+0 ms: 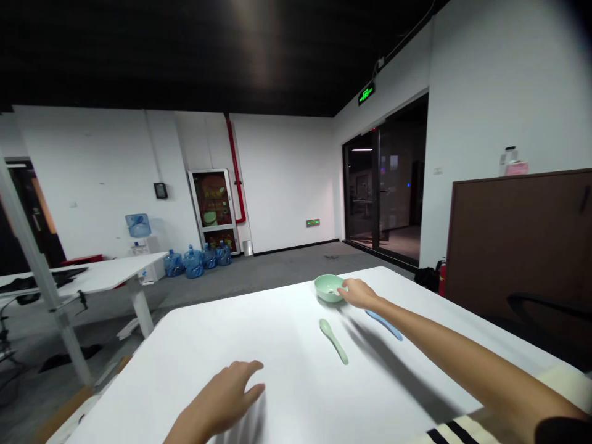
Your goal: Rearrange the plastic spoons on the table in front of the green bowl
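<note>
A light green bowl (326, 292) is at the far side of the white table (259, 333), with my right hand (357, 292) closed on its right rim. Nearer to me lies a pale green spoon (333, 342). A blue spoon or similar utensil (386, 325) rests under my right forearm, which covers part of it. My left hand (234, 394) hovers over the table's near left part, thumb and fingers apart, holding nothing.
Another white table (115, 271) stands to the left, by a metal post (41, 271). Several blue water bottles (193, 262) are on the floor near the back wall. A brown cabinet (513, 246) is at the right, near a black chair armrest (536, 302).
</note>
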